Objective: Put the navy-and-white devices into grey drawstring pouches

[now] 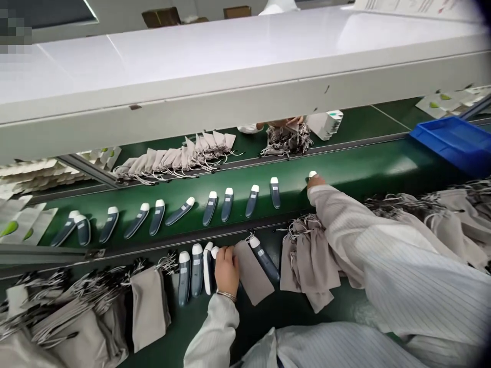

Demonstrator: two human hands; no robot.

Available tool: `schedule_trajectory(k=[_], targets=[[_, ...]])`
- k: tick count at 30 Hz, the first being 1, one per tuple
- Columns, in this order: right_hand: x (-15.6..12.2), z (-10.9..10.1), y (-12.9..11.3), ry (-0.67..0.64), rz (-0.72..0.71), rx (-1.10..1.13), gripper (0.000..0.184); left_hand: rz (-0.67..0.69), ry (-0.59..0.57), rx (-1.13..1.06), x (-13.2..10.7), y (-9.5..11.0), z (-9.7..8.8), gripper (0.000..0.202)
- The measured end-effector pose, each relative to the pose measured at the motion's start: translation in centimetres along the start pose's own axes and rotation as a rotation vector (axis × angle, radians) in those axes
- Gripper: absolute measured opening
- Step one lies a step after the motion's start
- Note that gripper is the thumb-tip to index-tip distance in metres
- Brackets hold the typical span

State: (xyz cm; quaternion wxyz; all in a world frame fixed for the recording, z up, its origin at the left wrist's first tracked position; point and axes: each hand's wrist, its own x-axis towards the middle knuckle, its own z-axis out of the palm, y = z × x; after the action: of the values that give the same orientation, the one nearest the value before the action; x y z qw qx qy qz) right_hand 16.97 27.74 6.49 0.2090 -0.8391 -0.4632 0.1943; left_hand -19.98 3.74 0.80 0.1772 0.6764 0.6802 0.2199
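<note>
Slim dark devices (184,278), white tips (184,257), lying flat

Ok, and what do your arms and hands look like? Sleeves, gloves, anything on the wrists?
Both arms wear loose, pale grey sleeves with thin dark pinstripes, the left sleeve matching the right sleeve. The left hand and right hand are bare, without gloves. A thin metal bracelet circles the left wrist.

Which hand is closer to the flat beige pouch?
The left hand is nearer, just beside the flat beige pouch; the right hand is farther off, up at the green conveyor belt.
</note>
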Motion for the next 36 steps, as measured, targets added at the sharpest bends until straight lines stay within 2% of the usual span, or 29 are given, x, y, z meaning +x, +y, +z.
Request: schedule_trajectory(k=[3,5,8,10,12,14,15,17,19,21,23,25,28,30,32,34,36], targets=[[0.8,0.3,0.6,0.033,0.152,0.019,0.022,0.010,-0.033,0.014,0.4,0.0,0.2,0.024],[1.6,-0.1,0.1,0.029,0.182,0.068,0.024,0.025,-0.048,0.013,0.6,0.2,0.0,0.024],[1.9,-1.1,-2.2,0.007,0.124,0.203,0.036,0.097,-0.095,-0.020,0.9,0.9,-1.2,0.026],[0.6,-1.7,-4.3,-0.014,0.049,0.304,0.036,0.167,-0.143,-0.059,1.1,1.6,-2.7,0.024],[-3.0,-2.2,-6.4,-0.096,-0.043,0.471,0.033,0.232,-0.188,-0.096,1.0,2.6,-4.7,0.021],[-8.5,-2.8,-7.8,-0.285,-0.164,0.776,0.036,0.274,-0.231,-0.162,0.8,3.9,-6.9,0.017],[-11.7,-3.1,-8.2,-0.415,-0.238,0.983,0.049,0.281,-0.252,-0.221,0.7,4.6,-7.9,0.016],[-18.1,-3.5,-8.5,-0.582,-0.339,1.185,0.084,0.271,-0.295,-0.387,0.3,6.2,-9.7,0.015],[-23.3,-3.3,-8.0,-0.622,-0.398,1.273,0.096,0.251,-0.330,-0.559,0.1,7.5,-10.8,0.016],[-26.7,-2.8,-7.2,-0.635,-0.442,1.269,0.092,0.248,-0.336,-0.663,-0.2,8.6,-11.3,0.017],[-28.5,-2.2,-6.0,-0.653,-0.509,1.160,0.071,0.249,-0.295,-0.720,-0.5,9.3,-11.4,0.015],[-29.7,-1.9,-4.7,-0.665,-0.600,0.967,0.044,0.225,-0.202,-0.752,-0.9,9.7,-11.3,0.013],[-31.1,-2.7,-2.4,-0.656,-0.648,0.618,0.037,0.150,-0.093,-0.754,-1.9,9.7,-11.3,0.012],[-32.0,-4.0,-0.6,-0.655,-0.637,0.374,0.031,0.101,-0.110,-0.766,-2.6,9.2,-11.6,0.015],[-32.7,-5.9,1.3,-0.689,-0.692,0.222,0.025,-0.013,-0.084,-0.849,-3.1,8.7,-12.2,0.018],[-33.4,-8.2,2.9,-0.721,-0.791,0.244,0.031,-0.175,-0.008,-0.997,-3.3,8.2,-12.7,0.022],[-33.9,-10.7,3.8,-0.680,-0.865,0.415,0.034,-0.267,-0.017,-1.119,-3.0,7.9,-12.5,0.025]])
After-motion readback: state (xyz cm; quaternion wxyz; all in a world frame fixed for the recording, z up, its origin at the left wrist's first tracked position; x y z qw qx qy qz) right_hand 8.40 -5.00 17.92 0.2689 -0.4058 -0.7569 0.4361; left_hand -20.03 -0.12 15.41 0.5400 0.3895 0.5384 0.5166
